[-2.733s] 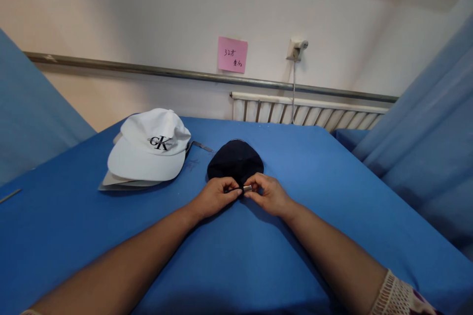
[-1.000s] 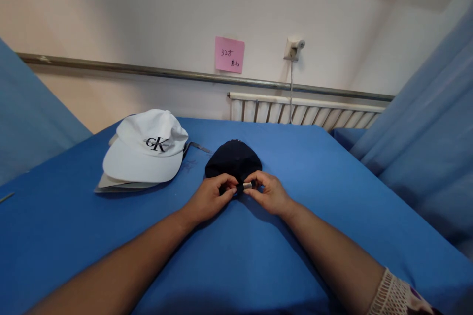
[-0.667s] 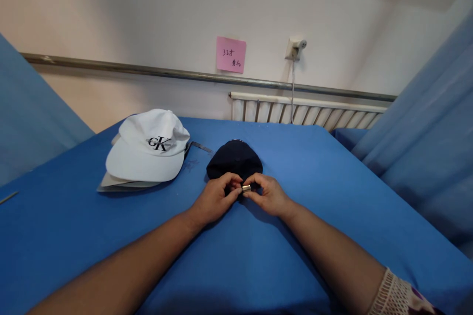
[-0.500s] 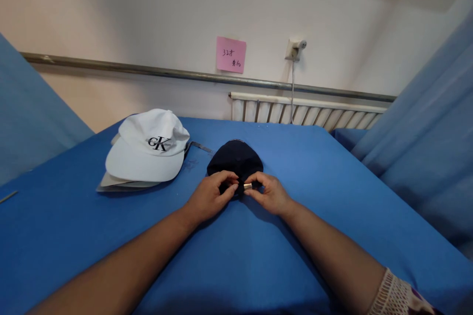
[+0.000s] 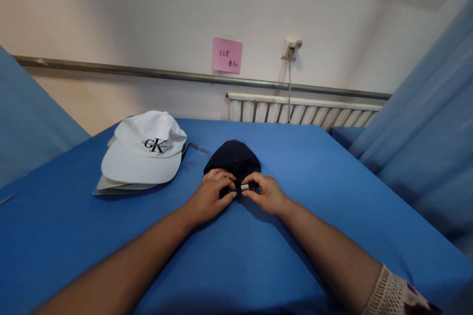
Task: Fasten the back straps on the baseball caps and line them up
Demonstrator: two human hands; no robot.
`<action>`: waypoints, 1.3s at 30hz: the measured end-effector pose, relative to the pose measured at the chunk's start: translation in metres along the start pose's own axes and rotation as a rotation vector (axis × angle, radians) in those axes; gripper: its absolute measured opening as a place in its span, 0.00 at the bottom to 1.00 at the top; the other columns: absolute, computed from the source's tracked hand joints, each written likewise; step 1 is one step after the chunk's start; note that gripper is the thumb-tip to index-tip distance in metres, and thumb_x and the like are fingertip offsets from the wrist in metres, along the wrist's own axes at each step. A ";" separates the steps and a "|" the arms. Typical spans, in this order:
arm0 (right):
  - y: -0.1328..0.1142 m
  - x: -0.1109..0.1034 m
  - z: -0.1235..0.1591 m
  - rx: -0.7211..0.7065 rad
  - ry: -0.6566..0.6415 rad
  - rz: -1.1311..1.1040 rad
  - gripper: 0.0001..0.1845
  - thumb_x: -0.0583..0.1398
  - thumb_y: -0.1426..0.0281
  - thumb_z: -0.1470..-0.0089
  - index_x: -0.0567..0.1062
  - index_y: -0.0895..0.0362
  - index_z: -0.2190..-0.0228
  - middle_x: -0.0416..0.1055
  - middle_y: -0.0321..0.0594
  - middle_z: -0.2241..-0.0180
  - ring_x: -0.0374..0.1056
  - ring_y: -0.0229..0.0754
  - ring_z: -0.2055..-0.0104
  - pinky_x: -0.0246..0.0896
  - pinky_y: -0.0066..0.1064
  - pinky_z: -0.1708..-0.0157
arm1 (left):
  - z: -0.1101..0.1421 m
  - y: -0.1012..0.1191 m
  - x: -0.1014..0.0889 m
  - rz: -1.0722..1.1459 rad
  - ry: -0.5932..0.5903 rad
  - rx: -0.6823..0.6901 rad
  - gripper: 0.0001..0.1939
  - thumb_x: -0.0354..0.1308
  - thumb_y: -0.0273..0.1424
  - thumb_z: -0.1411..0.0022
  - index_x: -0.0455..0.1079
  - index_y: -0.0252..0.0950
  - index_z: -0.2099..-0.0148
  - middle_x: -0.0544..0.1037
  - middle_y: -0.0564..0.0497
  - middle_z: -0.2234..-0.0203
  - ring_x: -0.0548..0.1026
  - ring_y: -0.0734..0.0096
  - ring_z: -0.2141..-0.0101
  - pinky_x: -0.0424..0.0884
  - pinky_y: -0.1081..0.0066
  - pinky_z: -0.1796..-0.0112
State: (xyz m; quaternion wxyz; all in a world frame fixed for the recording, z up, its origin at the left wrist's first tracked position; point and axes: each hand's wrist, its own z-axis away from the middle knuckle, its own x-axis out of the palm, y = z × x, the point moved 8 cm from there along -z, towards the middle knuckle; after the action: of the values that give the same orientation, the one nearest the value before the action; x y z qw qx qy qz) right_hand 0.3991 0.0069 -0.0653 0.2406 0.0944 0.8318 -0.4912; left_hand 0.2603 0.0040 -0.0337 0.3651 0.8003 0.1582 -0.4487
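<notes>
A dark navy cap [image 5: 233, 157] lies on the blue-covered table [image 5: 229, 261], its strap side toward me. My left hand [image 5: 212, 192] pinches the left part of the cap's back strap between thumb and fingers. On the other side, my right hand [image 5: 266, 194] has thumb and forefinger closed around the small metal buckle [image 5: 245, 187] of that strap. The fingertips of both hands almost meet, and part of the strap is hidden behind them.
At the left lies a stack of caps with a white cap [image 5: 148, 150] on top, a grey strap [image 5: 198, 147] trailing from it. Behind the table are a radiator [image 5: 273, 108], a metal rail [image 5: 177, 75] and a plugged-in socket [image 5: 290, 50]. Blue curtains [image 5: 424, 133] hang at both sides.
My left thumb and fingers have opened slightly apart at the strap. The metal buckle has turned a little in my right fingers. The whole view has shifted slightly.
</notes>
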 end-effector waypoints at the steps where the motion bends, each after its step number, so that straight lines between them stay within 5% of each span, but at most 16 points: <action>1: 0.000 0.003 0.001 0.008 -0.027 -0.030 0.10 0.64 0.72 0.49 0.74 0.54 0.63 0.75 0.36 0.65 0.70 0.38 0.64 0.65 0.31 0.62 | 0.000 -0.001 0.002 -0.004 -0.011 -0.004 0.05 0.57 0.32 0.40 0.73 0.39 0.65 0.76 0.49 0.55 0.67 0.58 0.49 0.62 0.56 0.47; 8: 0.005 0.001 0.003 0.093 -0.119 -0.039 0.15 0.60 0.77 0.48 0.70 0.55 0.57 0.76 0.40 0.62 0.72 0.40 0.61 0.66 0.32 0.60 | 0.000 -0.012 0.010 -0.021 -0.036 -0.021 0.06 0.56 0.33 0.40 0.73 0.39 0.68 0.76 0.49 0.55 0.68 0.58 0.51 0.62 0.56 0.49; 14: 0.045 -0.045 -0.001 0.287 0.187 0.125 0.11 0.52 0.77 0.44 0.72 0.55 0.64 0.75 0.37 0.70 0.69 0.37 0.72 0.62 0.29 0.71 | -0.001 -0.014 0.013 -0.033 -0.036 -0.015 0.05 0.57 0.33 0.40 0.73 0.39 0.67 0.77 0.49 0.56 0.68 0.58 0.51 0.61 0.56 0.49; 17: 0.049 -0.049 0.000 0.299 0.219 0.105 0.09 0.55 0.77 0.47 0.72 0.55 0.65 0.73 0.35 0.72 0.67 0.36 0.74 0.61 0.28 0.72 | -0.002 -0.013 0.014 -0.045 -0.044 -0.013 0.06 0.57 0.33 0.40 0.73 0.39 0.67 0.77 0.49 0.55 0.69 0.58 0.51 0.61 0.56 0.49; 21: 0.007 -0.023 0.000 0.049 -0.027 0.173 0.13 0.63 0.73 0.51 0.72 0.54 0.61 0.72 0.37 0.65 0.68 0.39 0.64 0.63 0.32 0.63 | -0.002 -0.013 0.014 -0.052 -0.040 -0.027 0.06 0.57 0.34 0.41 0.73 0.39 0.69 0.78 0.48 0.56 0.70 0.58 0.52 0.62 0.55 0.50; 25: -0.032 -0.001 0.005 -0.200 -0.173 0.496 0.19 0.68 0.69 0.52 0.71 0.54 0.58 0.70 0.42 0.57 0.65 0.47 0.53 0.54 0.43 0.50 | -0.001 -0.014 0.014 -0.035 -0.026 -0.030 0.07 0.57 0.33 0.41 0.73 0.39 0.69 0.77 0.48 0.55 0.70 0.58 0.52 0.62 0.56 0.49; 33: -0.041 0.016 0.002 -0.305 -0.196 0.773 0.06 0.61 0.72 0.44 0.72 0.56 0.62 0.71 0.44 0.62 0.63 0.48 0.57 0.51 0.44 0.53 | 0.000 -0.014 0.014 -0.009 0.004 -0.013 0.07 0.57 0.33 0.40 0.73 0.39 0.70 0.78 0.49 0.56 0.70 0.59 0.52 0.62 0.56 0.48; 39: -0.041 0.015 0.003 -0.321 -0.198 0.687 0.04 0.60 0.71 0.42 0.72 0.58 0.63 0.72 0.44 0.62 0.65 0.46 0.58 0.53 0.41 0.53 | -0.001 -0.010 0.015 0.016 0.006 -0.007 0.08 0.56 0.33 0.37 0.73 0.39 0.68 0.77 0.49 0.56 0.69 0.60 0.51 0.63 0.57 0.48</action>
State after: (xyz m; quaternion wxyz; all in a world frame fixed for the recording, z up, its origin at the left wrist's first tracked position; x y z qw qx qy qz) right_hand 0.3704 -0.0173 -0.0421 0.4816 0.2806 0.7909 -0.2525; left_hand 0.2632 0.0109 -0.0500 0.3710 0.8016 0.1544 -0.4427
